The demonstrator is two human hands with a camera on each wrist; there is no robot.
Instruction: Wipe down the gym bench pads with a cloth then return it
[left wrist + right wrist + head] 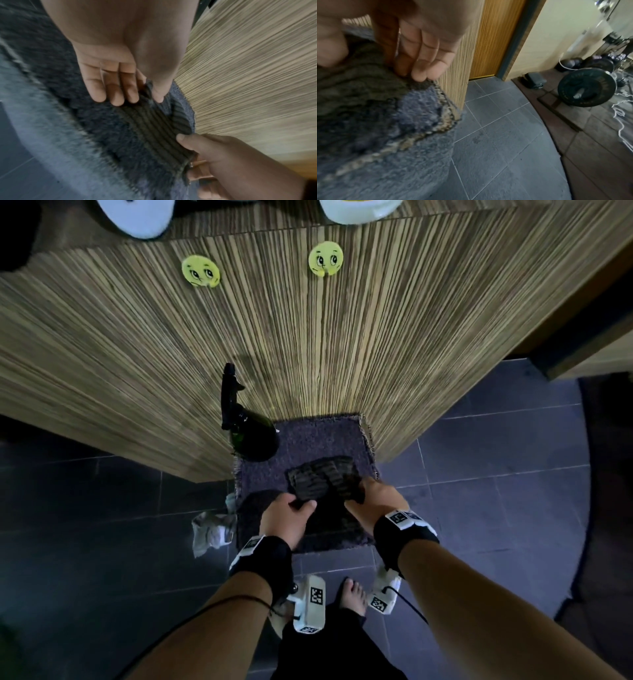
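From above, the ribbed dark cloth [322, 479] lies on the mat [308, 436] straight ahead of both hands, stretched side to side: left hand [286, 518] pinches its near left corner, right hand [378, 503] its right. The left wrist view confirms both pinches. The right wrist view shows fingertips [419, 75] on the cloth's edge
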